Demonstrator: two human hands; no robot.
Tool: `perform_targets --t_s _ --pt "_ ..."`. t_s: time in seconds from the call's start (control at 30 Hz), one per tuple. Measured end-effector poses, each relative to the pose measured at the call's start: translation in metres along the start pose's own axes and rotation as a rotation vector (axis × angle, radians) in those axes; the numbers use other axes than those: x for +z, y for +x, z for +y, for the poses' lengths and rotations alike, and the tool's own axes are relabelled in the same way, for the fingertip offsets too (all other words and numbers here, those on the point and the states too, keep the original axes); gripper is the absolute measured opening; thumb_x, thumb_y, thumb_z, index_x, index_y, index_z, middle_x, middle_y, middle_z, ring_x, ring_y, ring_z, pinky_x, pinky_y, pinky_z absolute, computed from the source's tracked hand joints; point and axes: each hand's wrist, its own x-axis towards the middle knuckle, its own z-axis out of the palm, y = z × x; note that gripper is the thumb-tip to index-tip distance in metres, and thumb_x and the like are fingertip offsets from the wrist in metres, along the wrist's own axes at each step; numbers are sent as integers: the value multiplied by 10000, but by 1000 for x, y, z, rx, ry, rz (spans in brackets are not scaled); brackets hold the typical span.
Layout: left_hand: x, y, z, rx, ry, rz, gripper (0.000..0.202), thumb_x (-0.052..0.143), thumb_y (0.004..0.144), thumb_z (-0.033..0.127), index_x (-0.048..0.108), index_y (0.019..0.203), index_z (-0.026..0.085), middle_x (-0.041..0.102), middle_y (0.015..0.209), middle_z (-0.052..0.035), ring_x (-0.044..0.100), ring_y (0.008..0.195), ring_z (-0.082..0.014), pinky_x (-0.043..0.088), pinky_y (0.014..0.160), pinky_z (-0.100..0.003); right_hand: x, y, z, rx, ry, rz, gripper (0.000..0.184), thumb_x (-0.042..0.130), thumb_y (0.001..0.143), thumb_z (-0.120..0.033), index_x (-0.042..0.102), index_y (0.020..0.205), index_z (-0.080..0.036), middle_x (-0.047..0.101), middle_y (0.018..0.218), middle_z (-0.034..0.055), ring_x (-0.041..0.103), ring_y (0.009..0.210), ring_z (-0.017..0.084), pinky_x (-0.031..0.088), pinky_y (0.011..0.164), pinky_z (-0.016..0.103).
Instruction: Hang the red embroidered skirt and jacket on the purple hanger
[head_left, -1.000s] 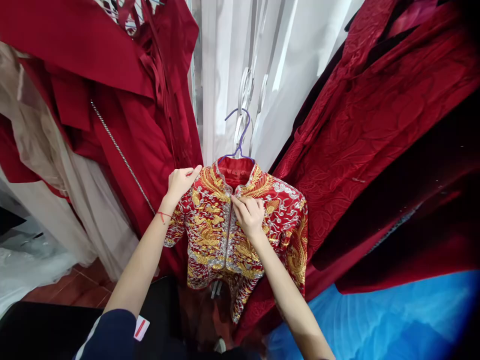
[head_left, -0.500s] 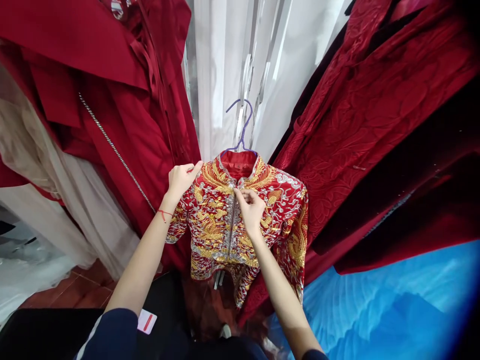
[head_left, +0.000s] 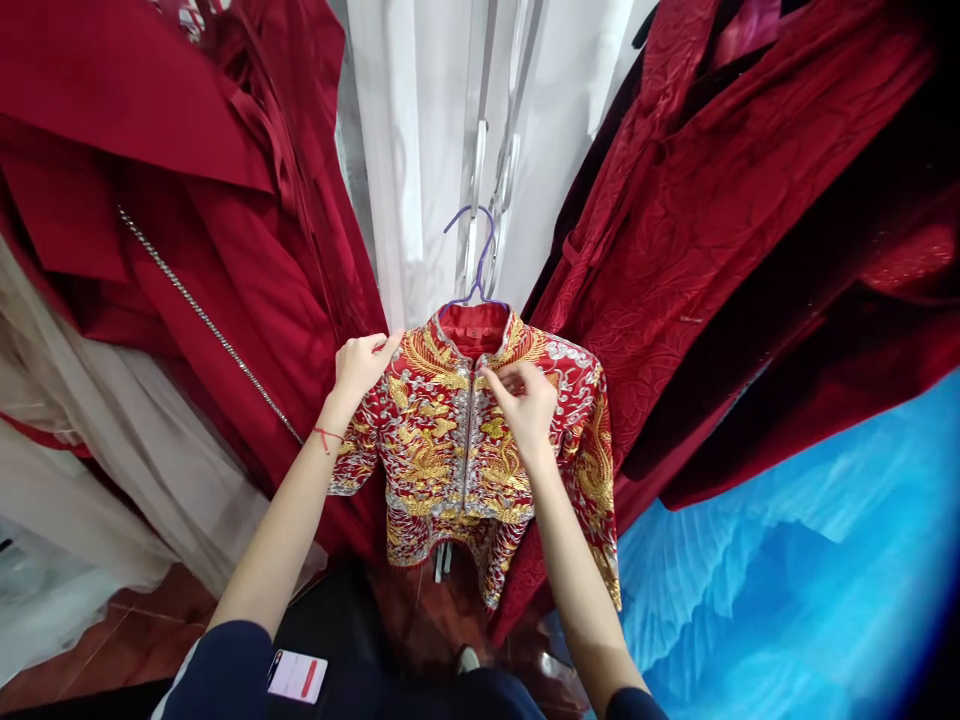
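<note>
A red jacket (head_left: 427, 440) with dense gold and silver embroidery hangs from a purple hanger (head_left: 480, 270), whose hook rises above the standing collar. Its front edges meet down the middle. My left hand (head_left: 364, 370) is closed on the jacket's shoulder at the left, a red string bracelet (head_left: 326, 438) round the wrist. Over the upper chest, just right of the front opening, my right hand (head_left: 525, 400) has thumb and fingers bent together at the cloth near the collar. What the right fingertips pinch, if anything, is too small to make out.
Dark red dresses (head_left: 225, 270) hang at the left, and a patterned red garment (head_left: 720, 200) at the right. White cloth (head_left: 420, 120) is behind the hanger. Bright blue fabric (head_left: 750, 580) spreads at lower right. A phone (head_left: 298, 677) with a lit screen lies low at the left.
My right hand has shifted right and slightly up from the front opening. My left hand stays at the shoulder. The view has moved a little, and more of the phone shows.
</note>
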Motion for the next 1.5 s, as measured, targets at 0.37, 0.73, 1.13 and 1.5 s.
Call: perform_targets --t_s 0.37,0.73,1.13,1.5 --pt "6 20 46 252 58 -30 512 526 874 677 663 830 186 644 695 -71 606 700 -225 284 631 -300 -27 77 47 -12 -506 -250 704 411 797 -856 643 677 -203 626 619 85 573 676 236 347 651 317" --pt "-13 43 -36 195 -557 -236 538 724 703 644 684 945 165 736 950 -86 658 859 -203 475 808 -288 -85 68 77 101 268 -380 497 624 793 -665 674 878 -178 689 838 40 593 735 166 451 704 281" --pt "10 7 -83 -1 -585 -28 527 709 696 639 696 857 138 694 752 -40 599 703 -177 467 639 -260 -74 39 94 144 55 38 576 740 684 -605 345 515 -222 276 535 -66 255 524 91 208 515 273" --pt "12 24 -69 -3 -722 -45 555 812 598 602 728 926 162 708 847 -35 620 729 -160 492 687 -249 -76 55 78 -39 114 -215 387 638 827 -574 704 875 -195 721 874 46 631 786 210 466 761 314"
